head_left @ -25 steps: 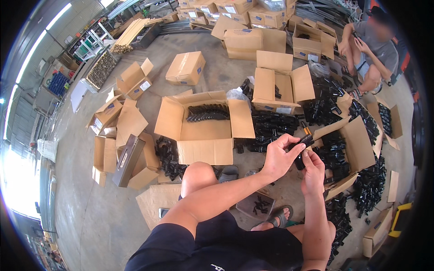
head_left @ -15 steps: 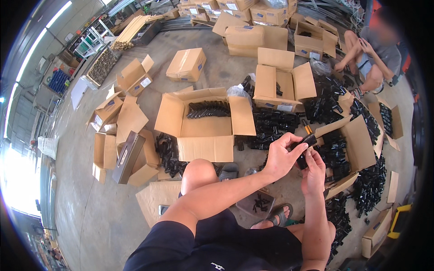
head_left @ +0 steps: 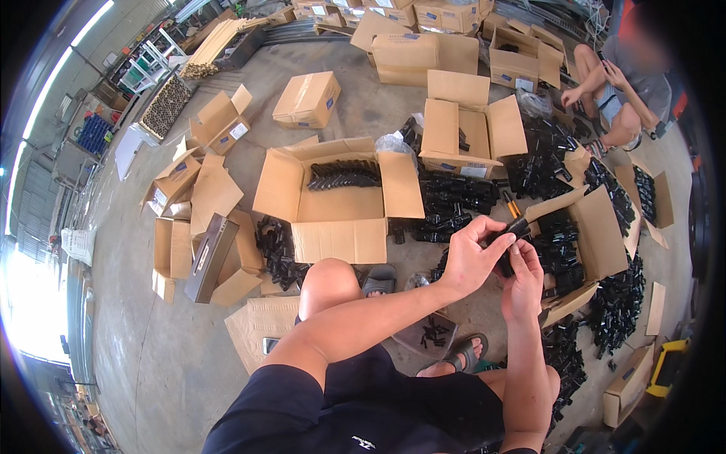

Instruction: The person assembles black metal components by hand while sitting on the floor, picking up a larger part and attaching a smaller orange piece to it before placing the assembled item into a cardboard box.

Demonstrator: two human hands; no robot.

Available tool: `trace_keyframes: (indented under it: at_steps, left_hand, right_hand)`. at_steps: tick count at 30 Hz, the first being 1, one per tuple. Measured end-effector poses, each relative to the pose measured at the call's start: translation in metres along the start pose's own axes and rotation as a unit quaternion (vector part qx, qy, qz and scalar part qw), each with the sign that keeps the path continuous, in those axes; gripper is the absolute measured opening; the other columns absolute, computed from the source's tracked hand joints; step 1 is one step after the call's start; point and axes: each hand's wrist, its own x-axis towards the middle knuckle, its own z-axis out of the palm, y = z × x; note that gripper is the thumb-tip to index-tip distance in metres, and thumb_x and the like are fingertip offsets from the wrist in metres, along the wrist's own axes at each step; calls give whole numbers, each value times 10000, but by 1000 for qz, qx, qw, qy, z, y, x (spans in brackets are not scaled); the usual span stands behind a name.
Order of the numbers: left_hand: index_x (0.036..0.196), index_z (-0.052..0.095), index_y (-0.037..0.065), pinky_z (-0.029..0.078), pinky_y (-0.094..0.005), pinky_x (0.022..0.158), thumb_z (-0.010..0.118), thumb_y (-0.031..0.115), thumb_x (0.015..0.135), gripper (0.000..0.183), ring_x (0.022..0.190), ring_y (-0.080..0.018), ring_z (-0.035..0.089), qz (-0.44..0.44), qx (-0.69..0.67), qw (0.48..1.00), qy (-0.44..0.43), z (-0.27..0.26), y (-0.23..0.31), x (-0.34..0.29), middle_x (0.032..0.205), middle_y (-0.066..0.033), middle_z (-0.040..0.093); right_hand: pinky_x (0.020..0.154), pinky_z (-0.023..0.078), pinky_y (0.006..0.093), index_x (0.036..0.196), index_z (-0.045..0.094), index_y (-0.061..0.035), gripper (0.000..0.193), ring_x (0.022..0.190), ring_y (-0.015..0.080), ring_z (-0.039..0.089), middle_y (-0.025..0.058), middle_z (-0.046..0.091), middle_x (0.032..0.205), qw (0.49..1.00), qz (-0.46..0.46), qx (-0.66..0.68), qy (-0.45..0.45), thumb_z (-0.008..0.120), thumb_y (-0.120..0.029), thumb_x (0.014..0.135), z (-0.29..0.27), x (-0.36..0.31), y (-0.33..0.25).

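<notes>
Both hands are raised in front of me and close together around a black plastic fitting (head_left: 517, 226). My left hand (head_left: 473, 256) grips it from the left, thumb and fingers pinched on its body. My right hand (head_left: 523, 281) closes on its lower end, fingertips beside the left thumb. A slim orange piece (head_left: 512, 203) shows just beyond the fitting; I cannot tell whether it is joined to it. The fingers hide much of the part. Just right of the hands stands an open carton (head_left: 603, 238) with many similar black pieces inside.
An open carton (head_left: 340, 240) with a row of black parts stands ahead. Heaps of black parts (head_left: 465, 195) lie around it. A shallow tray (head_left: 408, 337) with small black pieces sits by my foot. Another person (head_left: 631, 83) sits at the far right.
The view has shifted slightly. Both hands stay on the black fitting, with the fingers a little repositioned and the right fingertips closer to the left thumb.
</notes>
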Motion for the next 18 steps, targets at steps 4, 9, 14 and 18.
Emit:
trace_keyframes:
  at_steps: [4,9,14,18]
  left_hand:
    - [1073,622,-32,574,-260,531,711,82,944,193,752,-82,645,13,14,1000,1,0,-7,1,934,-89,710]
    - [1069,623,-23,571,-254,540,704,85,950,180,760,-78,644,-3,-7,1000,1,4,-1,-1,936,-79,711]
    - [1077,614,-26,565,-248,536,694,87,958,183,751,-66,632,-41,-26,999,-3,6,10,-3,940,-73,708]
    - [1079,612,-27,567,-247,534,704,90,952,195,753,-67,633,-7,-29,1000,6,3,0,-2,938,-67,704]
  right_hand:
    - [746,488,272,1049,628,-62,154,858,79,599,-6,664,961,1000,4,-9,-14,560,-200,1058,-2,2,1]
    - [723,477,256,1043,636,-79,137,856,66,603,-24,665,965,1000,-6,-9,-16,567,-197,1053,-7,2,1]
    - [725,479,266,1057,649,-89,134,857,69,612,-27,669,970,1000,4,-7,-5,583,-206,1045,-4,-1,-4]
    - [731,481,270,1056,651,-84,133,861,71,615,-27,670,972,1000,8,-24,-18,593,-203,1039,-6,3,0]
